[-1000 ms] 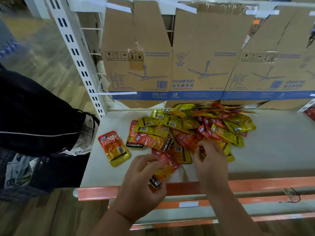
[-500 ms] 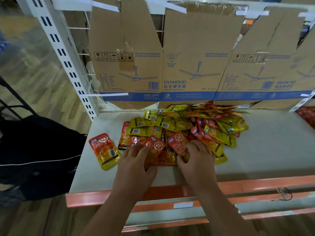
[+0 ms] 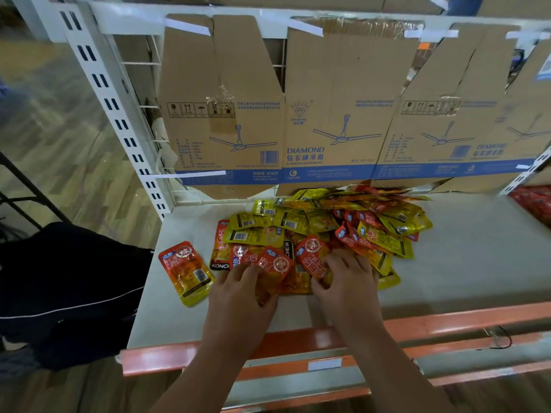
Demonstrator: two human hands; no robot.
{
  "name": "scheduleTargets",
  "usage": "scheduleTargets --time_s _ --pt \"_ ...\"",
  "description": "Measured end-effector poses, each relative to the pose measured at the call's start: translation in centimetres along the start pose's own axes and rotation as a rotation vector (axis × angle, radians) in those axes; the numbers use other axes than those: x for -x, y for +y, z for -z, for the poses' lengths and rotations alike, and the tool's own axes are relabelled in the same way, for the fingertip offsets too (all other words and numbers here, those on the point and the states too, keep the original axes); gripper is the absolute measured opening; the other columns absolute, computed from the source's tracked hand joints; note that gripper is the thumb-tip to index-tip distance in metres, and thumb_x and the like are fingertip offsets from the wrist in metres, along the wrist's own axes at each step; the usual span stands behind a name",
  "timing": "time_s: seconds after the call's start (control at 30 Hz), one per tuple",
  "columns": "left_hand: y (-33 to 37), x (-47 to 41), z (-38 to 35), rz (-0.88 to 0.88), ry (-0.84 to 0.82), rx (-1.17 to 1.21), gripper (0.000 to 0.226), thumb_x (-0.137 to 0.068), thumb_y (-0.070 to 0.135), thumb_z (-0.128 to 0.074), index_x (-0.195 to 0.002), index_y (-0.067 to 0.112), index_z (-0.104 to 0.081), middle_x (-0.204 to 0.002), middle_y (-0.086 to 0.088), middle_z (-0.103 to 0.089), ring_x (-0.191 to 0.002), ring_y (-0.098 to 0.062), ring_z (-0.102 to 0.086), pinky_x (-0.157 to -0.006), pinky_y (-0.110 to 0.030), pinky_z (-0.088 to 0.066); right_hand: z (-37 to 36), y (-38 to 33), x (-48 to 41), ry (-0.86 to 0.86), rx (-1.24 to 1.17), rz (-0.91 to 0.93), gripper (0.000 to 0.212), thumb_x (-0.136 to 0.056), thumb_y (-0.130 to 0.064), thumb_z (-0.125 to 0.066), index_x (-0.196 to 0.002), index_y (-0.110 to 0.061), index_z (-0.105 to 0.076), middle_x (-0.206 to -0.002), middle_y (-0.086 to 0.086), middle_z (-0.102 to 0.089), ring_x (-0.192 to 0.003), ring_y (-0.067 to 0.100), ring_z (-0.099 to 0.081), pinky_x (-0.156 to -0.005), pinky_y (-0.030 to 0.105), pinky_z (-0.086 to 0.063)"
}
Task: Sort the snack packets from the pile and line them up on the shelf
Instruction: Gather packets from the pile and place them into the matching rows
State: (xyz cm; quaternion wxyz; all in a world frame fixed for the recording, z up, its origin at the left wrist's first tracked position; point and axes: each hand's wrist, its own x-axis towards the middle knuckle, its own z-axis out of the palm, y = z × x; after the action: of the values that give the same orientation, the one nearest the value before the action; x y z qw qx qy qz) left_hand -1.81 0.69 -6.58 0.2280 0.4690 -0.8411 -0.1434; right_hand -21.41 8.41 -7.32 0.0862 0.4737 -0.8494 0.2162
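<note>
Packets of snacks sit in one loose pile [image 3: 301, 225] toward the back and middle of the white shelf [image 3: 465, 263], red ones and yellow ones mixed and overlapping, several of the yellow ones showing barcodes. On my feed, both hands are at the near edge of that heap. The left hand [image 3: 241, 296] has its fingers curled onto a red packet [image 3: 275, 265] with a round white mark, and I read it as grasping that one by its lower end. The right hand [image 3: 350, 281] pinches a second red packet [image 3: 311, 257] between thumb and forefinger, just beside the first. A single packet [image 3: 185, 272], red at the top and yellow at the bottom, lies flat on its own to the left of the heap, near the left edge of the board. Behind everything, flattened cardboard boxes [image 3: 343, 93] printed with ceiling fans are taped upright as a back wall. An orange rail [image 3: 447, 317] runs along the front. Past the right-hand post, more red packs [image 3: 533, 201] lie in the next bay. Somebody's dark garment [image 3: 59, 293] with a thin white line shows at the left, beside the slotted white post [image 3: 110, 108].
</note>
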Motion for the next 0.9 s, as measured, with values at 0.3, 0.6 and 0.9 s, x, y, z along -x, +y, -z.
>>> scheduleTargets --time_s 0.3,0.6,0.9 --pt "1.0 -0.1 0.8 -0.106 0.076 0.042 0.041 -0.078 0.044 -0.079 -0.112 0.024 -0.069 -0.111 0.004 -0.070 -0.101 -0.023 -0.061 -0.083 -0.038 -0.053 1.6 0.1 0.1 0.109 -0.094 0.022 0.030 -0.072 -0.048 -0.073 -0.093 -0.027 -0.072 -0.111 -0.010 -0.071 -0.107 0.026 -0.057 -0.087 0.045 -0.047" --pt "12.3 -1.9 -1.6 -0.190 0.156 0.176 0.037 -0.075 0.038 -0.082 -0.105 0.023 -0.068 -0.095 0.006 -0.066 -0.086 -0.019 -0.057 -0.074 -0.033 -0.044 10.1 9.0 0.0 0.260 -0.150 -0.102 0.036 -0.071 -0.056 -0.060 -0.085 -0.024 -0.070 -0.076 -0.010 -0.069 -0.084 0.022 -0.055 -0.075 0.037 -0.045" --pt "30.1 -0.7 -6.4 -0.270 0.143 0.288 0.044 -0.065 0.027 -0.090 -0.105 0.026 -0.071 -0.097 0.007 -0.067 -0.093 -0.012 -0.055 -0.077 -0.027 -0.044 19.8 24.6 2.3 0.169 -0.285 -0.319 0.028 -0.078 -0.051 -0.072 -0.089 -0.031 -0.055 -0.083 -0.012 -0.059 -0.074 0.011 -0.055 -0.058 0.026 -0.039"
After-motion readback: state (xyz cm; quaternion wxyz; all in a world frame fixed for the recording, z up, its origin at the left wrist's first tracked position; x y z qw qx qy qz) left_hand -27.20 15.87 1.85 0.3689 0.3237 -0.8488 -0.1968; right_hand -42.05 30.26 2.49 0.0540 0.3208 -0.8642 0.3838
